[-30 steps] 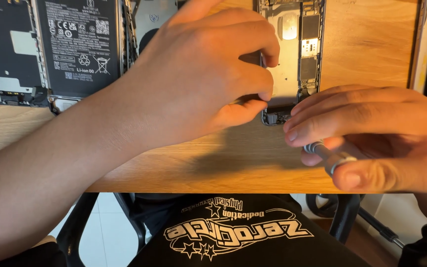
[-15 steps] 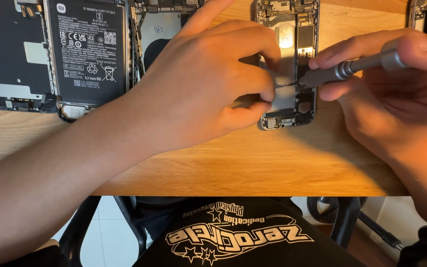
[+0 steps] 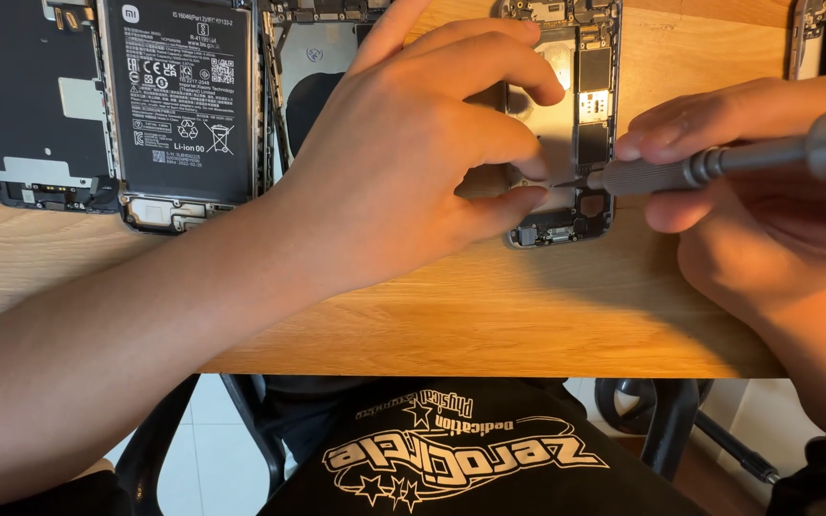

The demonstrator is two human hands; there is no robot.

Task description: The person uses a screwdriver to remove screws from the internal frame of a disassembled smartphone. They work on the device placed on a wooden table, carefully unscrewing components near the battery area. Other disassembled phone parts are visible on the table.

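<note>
— What's being worked on?
— An opened phone [image 3: 580, 124] at upper centre of the wooden table [image 3: 489, 315], circuitry bared. The left hand [image 3: 413, 162] pins it, covering its left half; the right hand [image 3: 767, 220] grips one metal screwdriver [image 3: 709, 164], tip on it.
— Others?
— Two opened phones [image 3: 117, 115] upper left, another cut off upper right.

Light wooden tabletop [image 3: 489, 315]; black chair [image 3: 666, 430] below; pale floor [image 3: 207, 449].
</note>
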